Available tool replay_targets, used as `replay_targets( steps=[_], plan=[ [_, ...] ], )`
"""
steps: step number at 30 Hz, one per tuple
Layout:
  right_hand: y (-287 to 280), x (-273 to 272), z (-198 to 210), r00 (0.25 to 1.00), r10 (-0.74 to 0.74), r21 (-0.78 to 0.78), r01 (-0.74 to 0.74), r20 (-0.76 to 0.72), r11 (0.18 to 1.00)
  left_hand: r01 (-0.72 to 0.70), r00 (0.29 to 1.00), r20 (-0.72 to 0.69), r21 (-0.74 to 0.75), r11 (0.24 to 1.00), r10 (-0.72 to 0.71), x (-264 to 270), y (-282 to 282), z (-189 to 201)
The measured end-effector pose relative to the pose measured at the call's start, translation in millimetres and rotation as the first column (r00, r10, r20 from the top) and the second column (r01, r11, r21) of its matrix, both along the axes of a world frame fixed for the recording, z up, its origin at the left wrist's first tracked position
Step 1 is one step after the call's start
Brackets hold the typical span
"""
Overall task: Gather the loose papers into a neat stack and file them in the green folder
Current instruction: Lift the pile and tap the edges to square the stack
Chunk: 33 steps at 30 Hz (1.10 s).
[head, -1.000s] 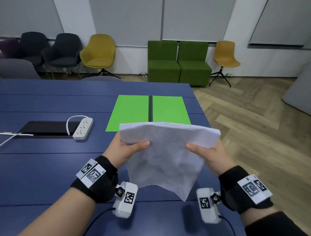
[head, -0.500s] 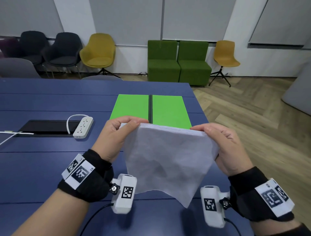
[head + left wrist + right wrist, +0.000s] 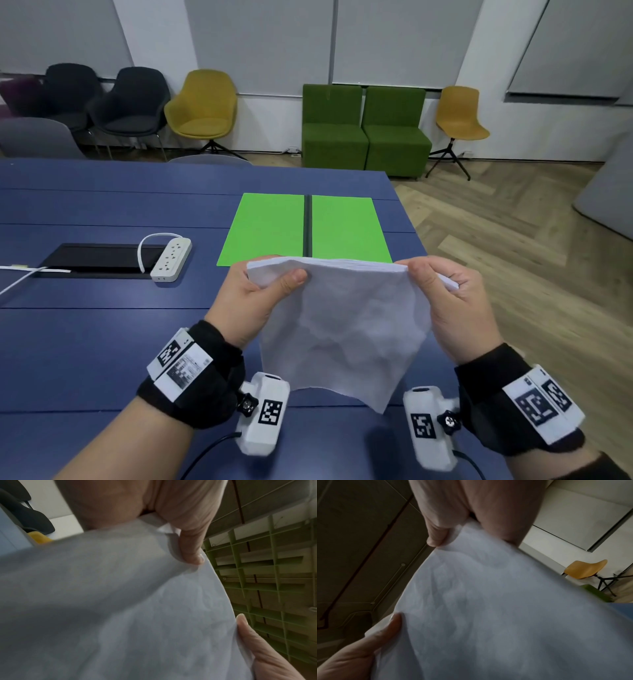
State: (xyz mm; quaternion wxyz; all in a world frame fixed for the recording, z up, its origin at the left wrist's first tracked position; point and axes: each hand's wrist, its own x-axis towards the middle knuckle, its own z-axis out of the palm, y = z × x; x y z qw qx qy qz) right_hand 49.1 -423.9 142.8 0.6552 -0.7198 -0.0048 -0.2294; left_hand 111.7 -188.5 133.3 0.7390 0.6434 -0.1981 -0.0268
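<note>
A stack of white papers hangs upright above the near part of the blue table, its lower edge uneven. My left hand grips the stack's top left corner, thumb on the near face. My right hand grips the top right corner the same way. The left wrist view shows the papers pinched under my left thumb. In the right wrist view, the papers sit under my right thumb. The green folder lies open and flat just beyond the stack, with a dark spine down its middle.
A white power strip with its cable lies to the left beside a black cable tray set in the table. The table's right edge runs close to the folder. Chairs and green sofas line the far wall.
Both hands shifted from the stack's sides up to its top corners, and the stack turned more upright. In the last half second my left thumb came round to the near face.
</note>
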Motion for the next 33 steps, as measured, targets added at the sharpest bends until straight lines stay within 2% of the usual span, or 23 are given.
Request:
replay_targets(
  steps=[6, 11, 13, 15, 19, 25, 29, 33],
  plan=[
    [5.3, 4.6, 3.1, 0.999, 0.036, 0.024, -0.036, 0.008, 0.999, -0.039, 0.999, 0.037, 0.011, 0.999, 0.039, -0.8, 4.5, 8.9],
    [9.7, 7.1, 4.3, 0.996, 0.084, -0.021, -0.084, 0.013, 0.996, -0.021, 0.988, -0.157, -0.108, 0.994, 0.004, 4.4, 8.5, 10.1],
    [9.4, 8.1, 5.7, 0.996, 0.09, -0.034, -0.09, 0.011, 0.995, -0.056, 0.979, -0.199, -0.103, 0.993, 0.035, 7.6, 9.9, 9.7],
    [9.8, 8.5, 6.9, 0.996, 0.09, -0.041, -0.09, 0.003, 0.995, -0.099, 0.979, -0.184, -0.053, 0.994, 0.087, 10.6, 11.4, 10.1],
    [9.2, 11.8, 9.5, 0.993, 0.113, -0.025, -0.114, -0.042, 0.993, -0.045, 0.985, -0.163, 0.037, 0.998, 0.051, 11.4, 11.4, 22.4],
    [10.1, 13.8, 7.4, 0.995, 0.088, 0.01, -0.088, -0.042, 0.996, -0.091, 0.994, -0.056, 0.052, 0.994, 0.094, 7.0, 5.8, 25.7],
    [8.5, 10.0, 4.5, 0.988, 0.149, -0.046, -0.151, -0.048, 0.987, -0.109, 0.993, -0.047, 0.048, 0.993, 0.111, 11.0, 11.3, 19.0],
    [5.8, 8.5, -3.0, 0.979, 0.199, 0.016, -0.199, -0.043, 0.98, -0.116, 0.993, 0.024, 0.07, 0.991, 0.115, 10.7, 12.2, 7.3]
  ],
)
